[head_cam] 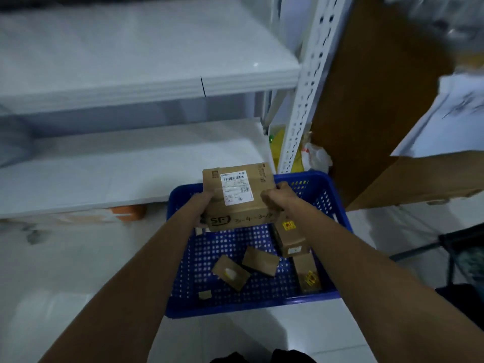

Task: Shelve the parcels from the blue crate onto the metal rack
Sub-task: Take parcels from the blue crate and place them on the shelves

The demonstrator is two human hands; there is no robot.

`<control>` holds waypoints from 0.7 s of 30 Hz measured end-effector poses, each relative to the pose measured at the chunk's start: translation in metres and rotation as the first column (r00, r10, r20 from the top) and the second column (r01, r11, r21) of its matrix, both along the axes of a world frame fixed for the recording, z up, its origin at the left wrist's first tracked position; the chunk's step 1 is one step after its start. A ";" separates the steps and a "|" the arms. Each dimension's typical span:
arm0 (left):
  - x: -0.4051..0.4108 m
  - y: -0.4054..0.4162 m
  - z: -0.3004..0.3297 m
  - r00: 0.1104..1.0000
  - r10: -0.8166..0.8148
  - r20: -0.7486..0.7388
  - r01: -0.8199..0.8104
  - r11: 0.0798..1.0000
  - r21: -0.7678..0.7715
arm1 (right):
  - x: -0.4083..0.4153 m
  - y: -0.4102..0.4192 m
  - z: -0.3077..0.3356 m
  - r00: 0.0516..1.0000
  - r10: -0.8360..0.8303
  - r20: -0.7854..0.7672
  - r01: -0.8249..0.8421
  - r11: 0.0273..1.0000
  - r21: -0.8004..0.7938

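Observation:
A brown cardboard parcel (237,196) with a white shipping label and an "SF" mark is held above the far end of the blue crate (180,260). My left hand (203,205) grips its left side and my right hand (277,196) grips its right side. Several smaller brown parcels lie in the crate: two small ones (230,275) (260,260) near the middle and two with yellow stickers (289,238) (307,275) along the right wall. The white metal rack's lower shelf (117,169) and upper shelf (131,61) lie beyond the crate, to the left.
A white perforated rack upright (306,82) stands just behind the crate. A large brown cardboard box (379,87) sits at the right, with white bags on it. An orange-and-white item (125,212) lies under the lower shelf. A dark stand (458,247) is at far right.

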State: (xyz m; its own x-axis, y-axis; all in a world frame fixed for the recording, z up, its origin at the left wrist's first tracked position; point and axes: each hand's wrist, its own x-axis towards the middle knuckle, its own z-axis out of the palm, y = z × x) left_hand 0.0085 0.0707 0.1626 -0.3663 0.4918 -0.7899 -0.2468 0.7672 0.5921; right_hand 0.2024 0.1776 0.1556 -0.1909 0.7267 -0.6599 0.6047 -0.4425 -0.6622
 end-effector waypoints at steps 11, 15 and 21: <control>0.015 -0.034 0.369 0.997 -0.056 -0.054 0.059 0.997 0.051 | 0.012 -0.027 0.366 0.994 0.076 -0.074 -0.066 0.990 0.123; 0.023 -0.055 0.468 0.996 -0.075 -0.051 0.078 0.995 0.061 | 0.020 -0.043 0.472 0.989 0.140 -0.040 -0.132 0.979 0.158; 0.012 -0.072 0.594 0.996 -0.064 -0.058 0.068 0.994 0.083 | 0.013 -0.050 0.611 0.967 0.251 0.044 -0.254 0.945 0.206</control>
State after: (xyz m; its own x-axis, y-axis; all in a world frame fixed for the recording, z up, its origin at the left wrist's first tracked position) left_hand 0.0206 -0.0015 0.7561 -0.3725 0.5804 -0.7241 -0.1626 0.7274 0.6667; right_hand 0.2153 0.1277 0.7666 -0.3762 0.7775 -0.5039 0.6905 -0.1273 -0.7120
